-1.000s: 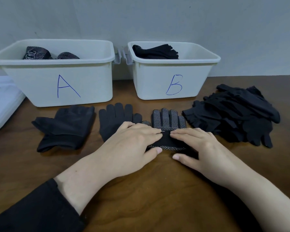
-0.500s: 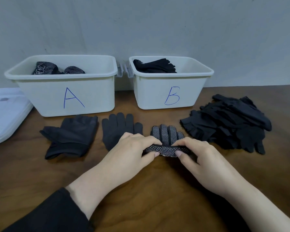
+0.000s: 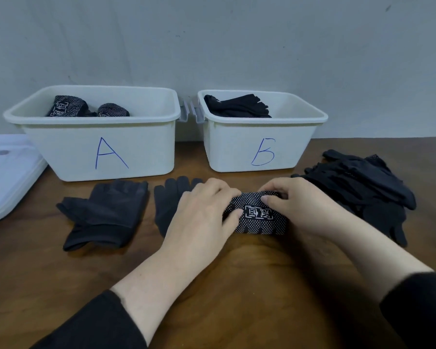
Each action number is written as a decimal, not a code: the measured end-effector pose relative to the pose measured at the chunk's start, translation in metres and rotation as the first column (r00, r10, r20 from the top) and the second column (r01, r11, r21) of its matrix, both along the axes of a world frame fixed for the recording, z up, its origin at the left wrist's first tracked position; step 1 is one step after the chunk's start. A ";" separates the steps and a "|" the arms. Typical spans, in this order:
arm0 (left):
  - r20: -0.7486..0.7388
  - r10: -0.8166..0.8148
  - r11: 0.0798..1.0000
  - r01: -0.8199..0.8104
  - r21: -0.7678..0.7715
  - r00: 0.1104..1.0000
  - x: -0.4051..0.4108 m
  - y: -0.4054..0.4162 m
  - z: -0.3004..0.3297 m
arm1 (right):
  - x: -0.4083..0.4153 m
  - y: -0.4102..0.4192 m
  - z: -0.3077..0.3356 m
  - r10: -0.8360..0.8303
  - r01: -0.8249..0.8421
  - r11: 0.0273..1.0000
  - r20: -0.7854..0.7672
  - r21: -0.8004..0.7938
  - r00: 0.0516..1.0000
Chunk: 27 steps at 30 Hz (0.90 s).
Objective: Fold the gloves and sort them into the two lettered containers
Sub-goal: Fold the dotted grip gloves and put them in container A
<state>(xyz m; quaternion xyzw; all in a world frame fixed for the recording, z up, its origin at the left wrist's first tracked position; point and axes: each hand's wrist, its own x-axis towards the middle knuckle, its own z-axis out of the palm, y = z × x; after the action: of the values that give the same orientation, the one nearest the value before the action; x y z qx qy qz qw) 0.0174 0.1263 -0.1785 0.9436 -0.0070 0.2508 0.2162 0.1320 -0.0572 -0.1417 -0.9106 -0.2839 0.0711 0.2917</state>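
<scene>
Both hands curl onto the dotted glove [image 3: 258, 217]: the left hand [image 3: 204, 212] grips its left end between thumb and fingers, and the right hand [image 3: 295, 205] pinches its top right edge, likely to keep the fold from springing open. The glove lies folded on the table [image 3: 212, 285] between them. Just left of the left fingers lie a plain glove [image 3: 165, 210] and a fingerless glove [image 3: 106, 215]. Past the right fingers sits the unsorted pile [image 3: 363, 190]. Beyond the fingers stand bin A [image 3: 98, 152], holding similar dotted bundles and so probably the destination, and bin B [image 3: 259, 149].
</scene>
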 end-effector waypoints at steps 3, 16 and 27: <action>-0.121 -0.105 0.987 0.118 0.105 0.987 -0.001 -0.002 -0.005 | 0.013 0.011 0.002 0.119 -0.095 0.952 0.065 -0.290 0.991; -0.149 -0.119 0.993 0.120 0.001 0.982 0.000 0.003 -0.011 | 0.032 0.050 0.027 0.229 -0.338 0.841 -0.289 -0.421 0.930; -0.113 0.173 0.312 -0.164 -0.936 0.978 0.001 0.007 0.018 | 0.004 0.010 0.032 0.040 0.181 0.906 -0.505 0.381 0.862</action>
<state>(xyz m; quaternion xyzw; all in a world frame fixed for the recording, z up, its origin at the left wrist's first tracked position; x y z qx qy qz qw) 0.0184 0.1334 -0.1610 0.6391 0.2362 0.2335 0.6937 0.1361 -0.0467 -0.1095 -0.7870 -0.1724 0.2322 0.5449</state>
